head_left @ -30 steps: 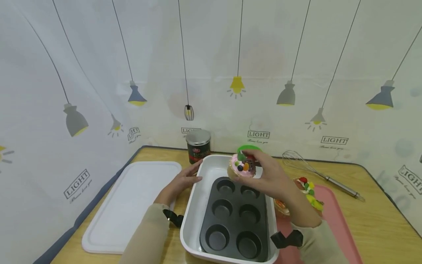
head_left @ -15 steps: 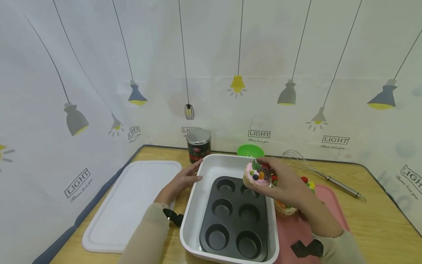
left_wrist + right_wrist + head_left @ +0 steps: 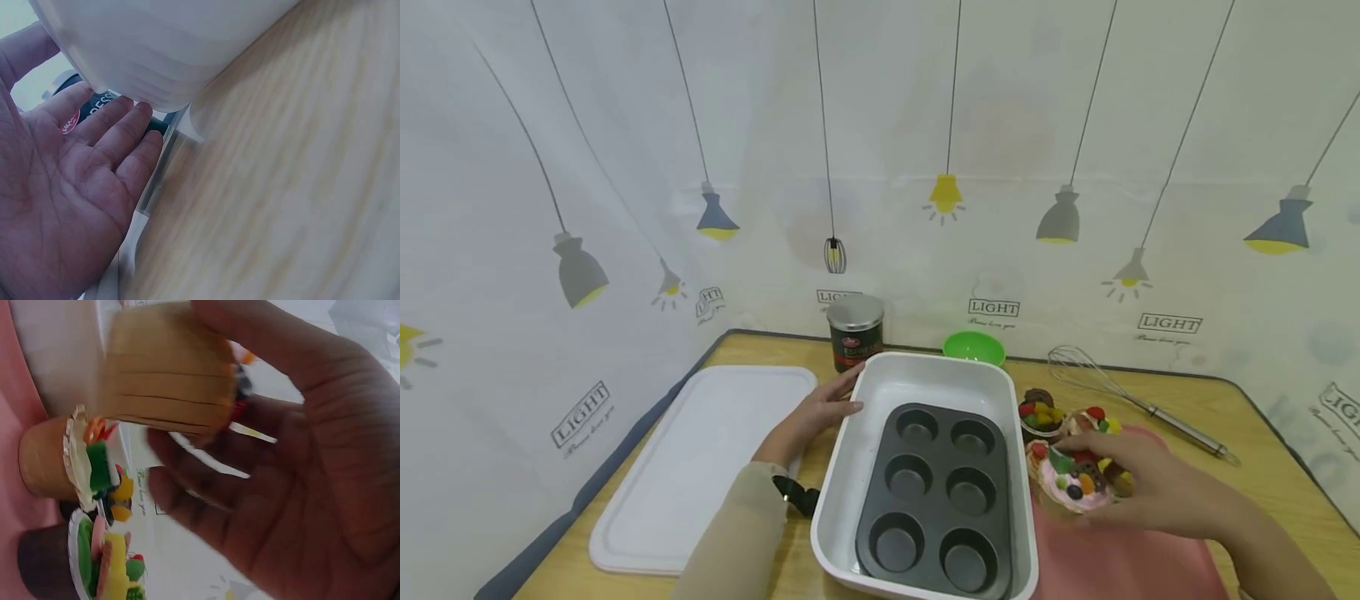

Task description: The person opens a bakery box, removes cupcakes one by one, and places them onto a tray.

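A cupcake with pink frosting, fruit pieces and a green leaf (image 3: 1078, 490) is gripped between the thumb and fingers of my right hand (image 3: 1172, 492), over the pink tray (image 3: 1120, 562). Its tan ribbed cup (image 3: 169, 369) shows in the right wrist view, raised beside other cupcakes. My left hand (image 3: 808, 421) touches the outer left wall of a white baking dish (image 3: 891, 385), its fingers nearly straight. The left wrist view shows the palm and the fingertips against that wall (image 3: 162, 56). Inside the dish lies a dark muffin tin (image 3: 935, 500) with bare cups.
Other cupcakes, including a chocolate one (image 3: 1040, 419), crowd the pink tray's far end. A whisk (image 3: 1150, 407) lies at the right. Behind the dish stand a green bowl (image 3: 973, 347) and a lidded can (image 3: 856, 333). A white board (image 3: 722, 454) lies at the left.
My right hand has carried the pink-frosted cupcake from above the muffin tin rightward and nearer, over the pink tray. My left hand stays at the dish.
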A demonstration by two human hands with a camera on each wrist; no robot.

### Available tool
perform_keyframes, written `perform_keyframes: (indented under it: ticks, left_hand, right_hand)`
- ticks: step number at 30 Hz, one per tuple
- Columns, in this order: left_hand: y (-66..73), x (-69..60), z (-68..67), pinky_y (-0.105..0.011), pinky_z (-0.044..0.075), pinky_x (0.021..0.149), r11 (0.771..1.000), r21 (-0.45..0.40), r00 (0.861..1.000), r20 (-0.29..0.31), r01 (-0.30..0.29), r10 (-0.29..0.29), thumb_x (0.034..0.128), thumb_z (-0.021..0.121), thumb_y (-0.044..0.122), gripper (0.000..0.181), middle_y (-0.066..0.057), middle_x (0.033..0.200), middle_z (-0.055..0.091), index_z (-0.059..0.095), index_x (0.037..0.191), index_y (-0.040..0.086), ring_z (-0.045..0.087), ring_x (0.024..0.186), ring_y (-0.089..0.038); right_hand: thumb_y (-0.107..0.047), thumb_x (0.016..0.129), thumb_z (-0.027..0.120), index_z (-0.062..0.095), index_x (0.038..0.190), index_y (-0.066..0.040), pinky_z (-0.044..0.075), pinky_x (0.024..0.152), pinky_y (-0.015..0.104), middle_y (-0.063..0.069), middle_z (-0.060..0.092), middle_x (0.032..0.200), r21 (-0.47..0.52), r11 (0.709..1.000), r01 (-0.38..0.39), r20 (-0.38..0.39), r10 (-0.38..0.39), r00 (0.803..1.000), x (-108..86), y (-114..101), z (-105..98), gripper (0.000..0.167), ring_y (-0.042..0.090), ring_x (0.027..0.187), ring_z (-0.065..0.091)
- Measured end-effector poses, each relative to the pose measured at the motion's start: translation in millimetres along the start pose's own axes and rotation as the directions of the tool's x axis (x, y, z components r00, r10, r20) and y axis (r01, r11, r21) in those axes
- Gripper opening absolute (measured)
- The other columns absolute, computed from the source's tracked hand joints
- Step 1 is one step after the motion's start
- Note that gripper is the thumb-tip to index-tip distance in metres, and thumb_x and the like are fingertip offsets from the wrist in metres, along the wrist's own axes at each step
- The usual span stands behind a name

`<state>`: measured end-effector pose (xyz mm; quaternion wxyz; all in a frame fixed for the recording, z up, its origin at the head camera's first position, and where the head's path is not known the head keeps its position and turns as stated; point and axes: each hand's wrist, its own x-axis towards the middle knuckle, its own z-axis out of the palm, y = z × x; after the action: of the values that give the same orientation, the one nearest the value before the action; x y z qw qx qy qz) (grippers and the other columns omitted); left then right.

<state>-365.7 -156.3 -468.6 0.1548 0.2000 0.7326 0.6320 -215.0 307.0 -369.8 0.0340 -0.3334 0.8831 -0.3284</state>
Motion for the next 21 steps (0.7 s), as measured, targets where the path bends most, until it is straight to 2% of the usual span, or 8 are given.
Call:
perform_keyframes:
  ticks: [2,4,6,7,11,17,21]
  left_hand:
    - [0.2,-0.1,0.4,-0.051,0.033,0.115,1.0,0.001,1.0,-0.005,0.009,-0.009,0.0961,0.063,0.021,0.073,-0.007,0.163,0.03,0.029,0.16,0.027,0.032,0.147,-0.029]
    - [0.6,-0.4,0.5,-0.052,0.032,0.115,1.0,-0.004,1.0,-0.007,0.017,-0.017,0.096,0.064,0.021,0.073,-0.006,0.163,0.031,0.03,0.16,0.029,0.033,0.146,-0.028]
    - [-0.8,-0.8,1.2,-0.051,0.033,0.115,1.0,-0.006,1.0,-0.004,0.018,-0.018,0.0957,0.064,0.022,0.073,-0.006,0.163,0.031,0.03,0.16,0.029,0.033,0.146,-0.027]
    - [-1.8,-0.4,0.0,-0.051,0.033,0.114,1.0,-0.004,1.0,0.0,0.011,-0.011,0.0959,0.064,0.022,0.073,-0.006,0.163,0.03,0.029,0.16,0.028,0.033,0.146,-0.028]
    - [-3.5,0.2,-0.9,-0.051,0.034,0.114,1.0,-0.009,1.0,0.009,-0.009,0.009,0.0959,0.063,0.02,0.074,-0.009,0.163,0.03,0.028,0.161,0.024,0.033,0.146,-0.03]
    - [-6.0,0.9,-1.3,-0.051,0.032,0.115,1.0,-0.022,1.0,0.009,0.005,-0.005,0.0958,0.062,0.018,0.074,-0.01,0.163,0.029,0.027,0.161,0.023,0.032,0.146,-0.031]
    - [-3.5,1.4,-1.2,-0.051,0.032,0.115,1.0,-0.02,1.0,0.004,0.003,-0.003,0.0951,0.064,0.021,0.075,-0.009,0.163,0.029,0.028,0.161,0.025,0.033,0.146,-0.031]
  right_hand:
    - [-0.027,0.082,0.085,0.057,0.138,-0.015,0.057,0.071,0.031,0.001,0.066,0.119,0.149,0.989,-0.016,0.126,-0.003,0.992,-6.9,3.9,-1.5,0.064,0.011,0.092,0.064]
    - [-0.019,0.082,0.084,0.057,0.138,-0.013,0.058,0.07,0.032,0.006,0.064,0.117,0.259,0.963,-0.072,0.234,0.01,0.972,-10.9,6.5,-0.7,0.062,0.014,0.091,0.064]
    - [-0.018,0.082,0.084,0.059,0.137,-0.015,0.057,0.071,0.031,0.006,0.063,0.117,0.283,0.95,-0.134,0.315,0.04,0.948,-12.6,7.5,2.2,0.06,0.014,0.093,0.062]
    - [-0.02,0.082,0.084,0.06,0.136,-0.017,0.056,0.07,0.029,0.003,0.063,0.115,0.259,0.955,-0.142,0.335,0.05,0.941,-11.7,7.7,3.9,0.059,0.012,0.092,0.06]
    - [-0.024,0.079,0.085,0.063,0.133,-0.025,0.053,0.066,0.027,-0.002,0.061,0.106,0.172,0.974,-0.149,0.366,0.077,0.928,-8.6,10.2,11.4,0.058,0.01,0.086,0.056]
    - [-0.024,0.079,0.086,0.061,0.134,-0.028,0.053,0.066,0.027,-0.003,0.061,0.11,0.172,0.977,-0.128,0.364,0.058,0.929,-7.7,13.3,19.3,0.061,0.01,0.087,0.056]
    - [-0.024,0.079,0.085,0.061,0.134,-0.025,0.05,0.064,0.026,-0.007,0.06,0.104,0.147,0.987,-0.067,0.335,0.014,0.942,-6.5,14.2,19.3,0.06,0.008,0.085,0.054]
